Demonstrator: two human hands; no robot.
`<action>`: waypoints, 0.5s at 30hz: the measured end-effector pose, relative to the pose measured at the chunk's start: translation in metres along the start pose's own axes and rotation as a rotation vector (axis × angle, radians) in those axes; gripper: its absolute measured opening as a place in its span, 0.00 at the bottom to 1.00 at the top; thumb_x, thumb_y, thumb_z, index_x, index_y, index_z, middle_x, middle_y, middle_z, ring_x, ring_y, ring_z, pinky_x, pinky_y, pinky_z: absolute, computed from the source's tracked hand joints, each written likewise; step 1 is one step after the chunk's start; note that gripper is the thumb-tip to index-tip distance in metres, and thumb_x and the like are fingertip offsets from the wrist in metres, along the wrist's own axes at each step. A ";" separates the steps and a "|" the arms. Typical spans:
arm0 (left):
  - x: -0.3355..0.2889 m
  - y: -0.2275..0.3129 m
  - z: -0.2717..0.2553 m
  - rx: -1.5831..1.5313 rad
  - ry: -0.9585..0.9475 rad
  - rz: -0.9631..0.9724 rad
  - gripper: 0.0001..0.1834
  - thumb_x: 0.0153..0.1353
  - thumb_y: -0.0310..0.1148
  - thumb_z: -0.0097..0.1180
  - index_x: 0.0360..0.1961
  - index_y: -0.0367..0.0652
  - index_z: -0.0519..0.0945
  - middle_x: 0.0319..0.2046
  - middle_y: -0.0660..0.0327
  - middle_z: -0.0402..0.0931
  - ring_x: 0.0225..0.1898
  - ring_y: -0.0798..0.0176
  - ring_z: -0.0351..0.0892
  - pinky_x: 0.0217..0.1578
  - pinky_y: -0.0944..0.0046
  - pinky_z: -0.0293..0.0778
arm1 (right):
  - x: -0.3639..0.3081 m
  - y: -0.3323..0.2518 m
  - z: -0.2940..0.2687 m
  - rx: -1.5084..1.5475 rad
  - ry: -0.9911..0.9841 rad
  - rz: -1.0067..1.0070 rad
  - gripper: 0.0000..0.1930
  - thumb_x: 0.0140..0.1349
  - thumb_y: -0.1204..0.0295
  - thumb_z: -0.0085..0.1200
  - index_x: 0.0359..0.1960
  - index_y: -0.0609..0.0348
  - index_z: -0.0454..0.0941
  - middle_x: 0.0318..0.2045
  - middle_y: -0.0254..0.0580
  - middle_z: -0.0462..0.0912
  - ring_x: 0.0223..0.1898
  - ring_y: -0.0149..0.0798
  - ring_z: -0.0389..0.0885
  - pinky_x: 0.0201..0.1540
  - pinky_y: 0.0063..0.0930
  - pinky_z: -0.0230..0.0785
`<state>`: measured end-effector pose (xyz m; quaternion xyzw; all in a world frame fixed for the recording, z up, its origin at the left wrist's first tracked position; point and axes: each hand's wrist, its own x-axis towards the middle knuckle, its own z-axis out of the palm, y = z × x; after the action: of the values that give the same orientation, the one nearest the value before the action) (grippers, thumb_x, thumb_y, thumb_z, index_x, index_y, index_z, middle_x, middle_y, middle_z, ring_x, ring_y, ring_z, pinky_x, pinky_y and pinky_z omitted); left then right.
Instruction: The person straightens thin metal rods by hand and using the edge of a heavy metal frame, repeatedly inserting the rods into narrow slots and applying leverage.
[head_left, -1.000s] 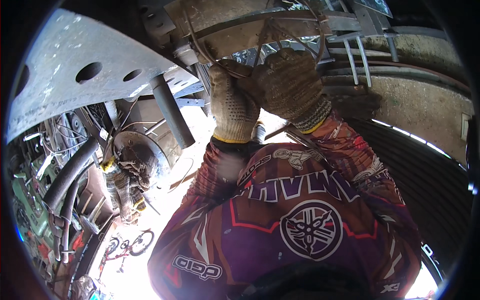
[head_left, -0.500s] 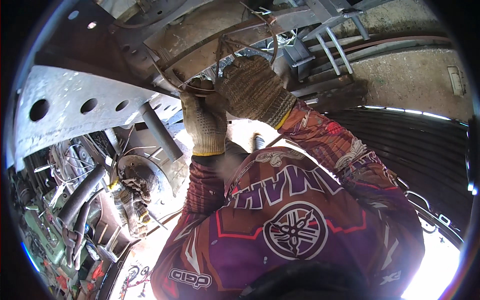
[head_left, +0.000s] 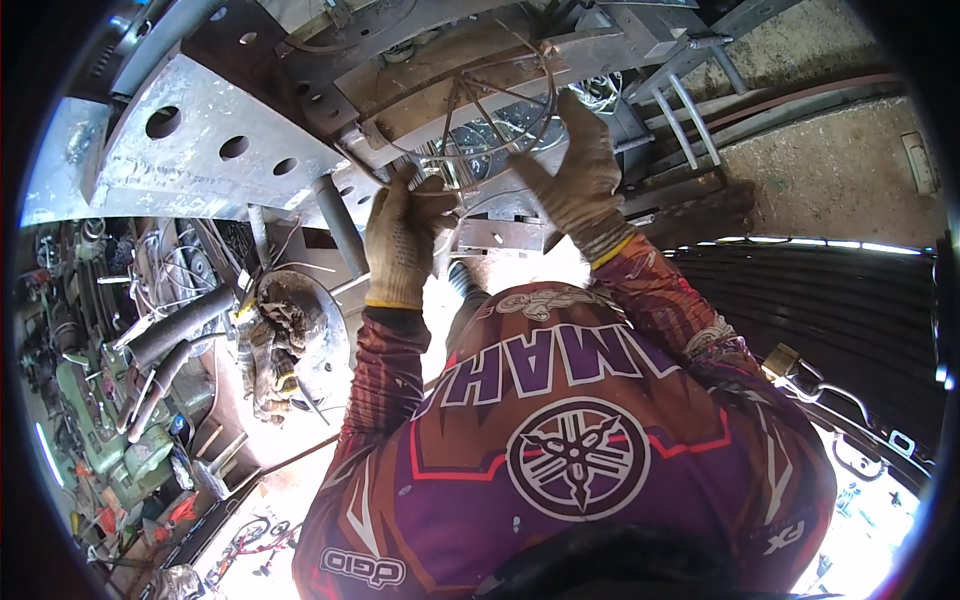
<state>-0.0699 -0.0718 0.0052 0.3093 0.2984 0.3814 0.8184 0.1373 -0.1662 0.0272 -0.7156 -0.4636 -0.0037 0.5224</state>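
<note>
Brown knit gloves cover the left hand and the right hand, both raised toward the far middle of the scene. Between them is the rod ring, a hoop of bent rod with spokes, just near of a long steel bar. At its near left edge, the left hand has thumb and fingers bent close together; whether they pinch the rod, I cannot tell. The right hand is spread, thumb well apart from the fingers, with the ring's curve crossing that gap.

The step in hand looks like handling the ring, with the right side loosely attended. As a judgement, a firm hold there calls for the right thumb and fingers to come together on the rod.

On the shirt, big purple letters with pale edges run above a round emblem; smaller pale labels mark its near left and near right
</note>
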 end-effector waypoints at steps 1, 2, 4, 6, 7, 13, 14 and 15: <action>0.000 0.002 -0.003 -0.001 -0.012 0.001 0.22 0.73 0.38 0.48 0.58 0.30 0.69 0.43 0.44 0.80 0.37 0.49 0.85 0.32 0.56 0.83 | -0.002 0.001 0.004 0.153 0.122 0.137 0.34 0.59 0.51 0.66 0.58 0.65 0.72 0.48 0.50 0.81 0.51 0.44 0.80 0.53 0.37 0.74; -0.001 0.004 -0.006 -0.001 -0.025 0.002 0.22 0.73 0.38 0.48 0.58 0.30 0.69 0.43 0.44 0.80 0.37 0.49 0.85 0.33 0.56 0.83 | -0.001 0.005 -0.017 0.149 -0.177 0.420 0.30 0.64 0.50 0.61 0.54 0.65 0.74 0.39 0.42 0.83 0.38 0.37 0.80 0.40 0.28 0.74; 0.002 0.004 -0.011 -0.016 -0.025 -0.022 0.20 0.72 0.36 0.50 0.57 0.32 0.69 0.45 0.44 0.79 0.40 0.47 0.84 0.32 0.59 0.80 | -0.004 0.015 -0.013 0.566 -0.307 0.645 0.27 0.66 0.47 0.57 0.47 0.64 0.75 0.32 0.38 0.79 0.30 0.33 0.74 0.34 0.27 0.68; 0.004 0.006 -0.015 -0.013 -0.067 -0.023 0.20 0.72 0.36 0.50 0.56 0.31 0.70 0.45 0.44 0.79 0.39 0.48 0.84 0.32 0.58 0.81 | -0.006 0.025 -0.007 0.992 -0.428 0.853 0.27 0.68 0.45 0.53 0.40 0.62 0.76 0.26 0.33 0.75 0.23 0.30 0.68 0.27 0.26 0.63; 0.004 0.009 -0.010 -0.008 -0.087 -0.024 0.20 0.72 0.36 0.51 0.56 0.31 0.70 0.45 0.44 0.79 0.39 0.48 0.84 0.32 0.58 0.82 | -0.005 0.024 -0.003 1.018 -0.417 0.845 0.27 0.68 0.45 0.52 0.40 0.62 0.76 0.25 0.33 0.75 0.23 0.30 0.67 0.27 0.26 0.63; -0.019 0.017 0.021 -0.121 -0.232 -0.051 0.19 0.71 0.35 0.52 0.54 0.30 0.71 0.45 0.43 0.79 0.41 0.45 0.83 0.36 0.52 0.83 | 0.008 0.018 -0.010 1.036 -0.364 0.757 0.23 0.70 0.52 0.52 0.37 0.64 0.79 0.19 0.32 0.71 0.17 0.28 0.62 0.21 0.25 0.56; -0.030 0.016 0.034 -0.125 -0.218 -0.066 0.18 0.71 0.34 0.52 0.54 0.30 0.71 0.46 0.42 0.78 0.42 0.44 0.83 0.36 0.52 0.83 | 0.010 0.013 -0.013 1.056 -0.304 0.856 0.21 0.70 0.55 0.51 0.35 0.65 0.79 0.17 0.31 0.69 0.15 0.27 0.60 0.19 0.25 0.53; -0.036 0.014 0.042 -0.128 -0.203 -0.082 0.17 0.71 0.34 0.52 0.54 0.31 0.72 0.48 0.40 0.78 0.44 0.43 0.83 0.36 0.53 0.83 | 0.013 0.010 -0.016 1.042 -0.294 0.877 0.21 0.70 0.55 0.51 0.34 0.65 0.79 0.17 0.30 0.68 0.15 0.27 0.60 0.19 0.25 0.54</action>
<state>-0.0646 -0.1054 0.0512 0.2809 0.2013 0.3324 0.8776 0.1593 -0.1700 0.0330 -0.4861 -0.1393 0.5275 0.6827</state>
